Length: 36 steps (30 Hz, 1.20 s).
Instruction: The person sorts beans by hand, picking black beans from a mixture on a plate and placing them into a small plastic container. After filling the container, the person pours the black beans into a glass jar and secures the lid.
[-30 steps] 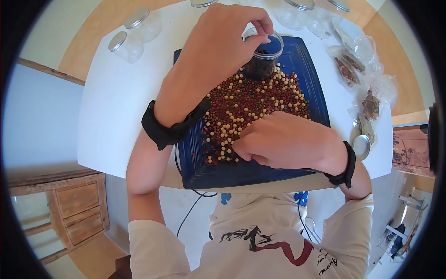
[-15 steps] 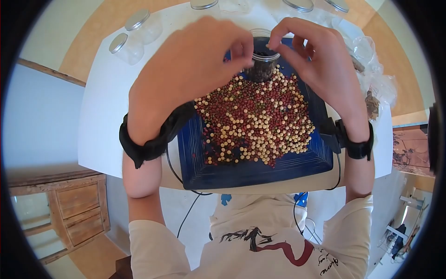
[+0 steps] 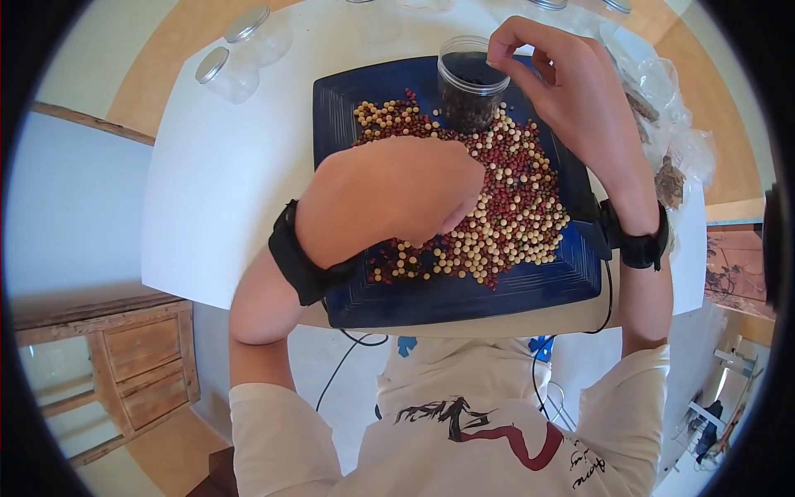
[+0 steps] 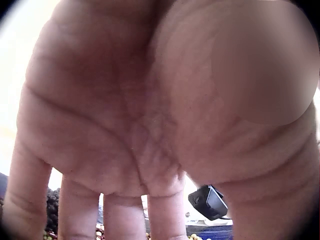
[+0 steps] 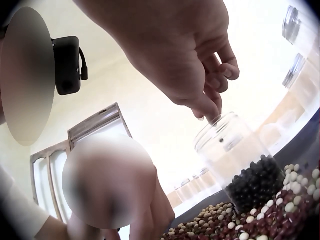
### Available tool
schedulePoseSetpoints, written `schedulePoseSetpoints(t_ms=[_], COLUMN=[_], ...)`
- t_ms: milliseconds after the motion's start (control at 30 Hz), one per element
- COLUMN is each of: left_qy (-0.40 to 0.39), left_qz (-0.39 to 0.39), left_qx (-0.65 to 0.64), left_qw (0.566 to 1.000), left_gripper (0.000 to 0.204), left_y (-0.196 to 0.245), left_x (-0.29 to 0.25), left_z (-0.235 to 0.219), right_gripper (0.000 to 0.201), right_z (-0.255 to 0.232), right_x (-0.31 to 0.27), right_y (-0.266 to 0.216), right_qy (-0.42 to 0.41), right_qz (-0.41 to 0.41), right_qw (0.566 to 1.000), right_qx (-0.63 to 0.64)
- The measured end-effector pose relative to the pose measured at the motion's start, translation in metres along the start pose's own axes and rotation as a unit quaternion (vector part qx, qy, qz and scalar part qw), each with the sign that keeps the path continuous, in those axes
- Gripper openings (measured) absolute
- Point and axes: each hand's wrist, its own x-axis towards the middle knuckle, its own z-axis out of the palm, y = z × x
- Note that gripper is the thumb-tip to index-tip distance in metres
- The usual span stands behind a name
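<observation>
Mixed red, cream and green beans (image 3: 517, 211) lie spread on a blue tray (image 3: 464, 306). A clear jar (image 3: 470, 99) partly filled with dark beans (image 5: 255, 182) stands upright at the tray's far side. The right hand (image 3: 580, 99) is at the jar's rim, fingers bent, thumb and index tips close together; in the right wrist view one dark bean (image 5: 221, 140) shows inside the jar, below the fingertips and apart from them. Low over the beans is the left hand (image 3: 393, 190), palm down; its fingertips are hidden in the head view and cut off in the left wrist view.
Lidded glass jars (image 3: 232, 76) stand at the table's far left, with more along the far edge. Clear plastic bags (image 3: 683, 145) with brown contents lie right of the tray. Cables hang at the table's near edge.
The left hand has moved from beside the jar down over the beans. The right hand rose from the beans to the jar during the last second and has stayed near its rim.
</observation>
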Motion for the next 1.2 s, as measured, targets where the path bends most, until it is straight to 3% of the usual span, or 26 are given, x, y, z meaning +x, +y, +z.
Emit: schedulePoseSetpoints(t_ms=[167, 267, 367, 433, 533, 600, 633, 700, 800, 833, 900, 1033, 1133, 1200], left_qy=[0.07, 0.093, 0.068, 0.051, 0.101, 0.058, 0.059, 0.084, 0.139, 0.138, 0.049, 0.08, 0.041, 0.042], left_qz=[0.0, 0.002, 0.003, 0.008, 0.039, -0.035, -0.035, -0.017, 0.021, 0.021, -0.071, -0.039, -0.067, -0.01], left_qx=[-0.028, 0.002, 0.036, 0.04, 0.081, 0.001, 0.002, -0.095, -0.051, -0.051, -0.081, -0.072, -0.087, -0.063], left_qw=[0.997, 0.996, 0.997, 0.998, 0.991, 0.998, 0.998, 0.992, 0.989, 0.989, 0.993, 0.993, 0.993, 0.997], left_gripper=[0.015, 0.016, 0.018, 0.019, 0.009, 0.012, 0.012, 0.016, 0.017, 0.017, 0.016, 0.015, 0.015, 0.016], left_y=[-0.011, -0.008, -0.002, -0.007, -0.013, 0.005, 0.006, 0.006, -0.01, -0.008, -0.002, -0.008, -0.01, -0.009], left_x=[0.002, 0.006, 0.009, 0.008, 0.002, 0.004, 0.001, -0.006, -0.001, -0.001, -0.001, 0.002, 0.005, 0.004], left_z=[0.028, 0.034, 0.028, 0.03, 0.034, 0.016, 0.013, 0.01, 0.028, 0.024, 0.013, 0.021, 0.02, 0.018], right_gripper=[0.01, 0.009, 0.008, 0.011, 0.013, 0.014, 0.014, 0.014, 0.013, 0.012, 0.012, 0.012, 0.011, 0.011], right_z=[-0.015, -0.021, -0.033, -0.04, -0.039, -0.033, -0.031, -0.03, -0.034, -0.034, -0.035, -0.034, -0.034, -0.033], right_x=[0.0, 0.0, -0.003, -0.006, -0.01, -0.015, -0.018, -0.02, -0.019, -0.018, -0.018, -0.02, -0.019, -0.021], right_y=[-0.014, -0.017, -0.027, -0.031, -0.039, -0.034, -0.034, -0.036, -0.037, -0.036, -0.035, -0.034, -0.033, -0.032], right_qy=[-0.03, -0.011, -0.06, -0.152, -0.186, -0.221, -0.25, -0.279, -0.315, -0.315, -0.313, -0.313, -0.32, -0.324], right_qz=[0.036, -0.036, -0.049, -0.05, -0.091, -0.12, -0.131, -0.14, -0.125, -0.129, -0.133, -0.133, -0.136, -0.135], right_qw=[0.998, 0.999, 0.992, 0.979, 0.963, 0.947, 0.935, 0.921, 0.914, 0.911, 0.908, 0.91, 0.909, 0.908], right_qx=[-0.045, 0.032, 0.101, 0.126, 0.171, 0.198, 0.214, 0.231, 0.225, 0.234, 0.243, 0.237, 0.231, 0.23])
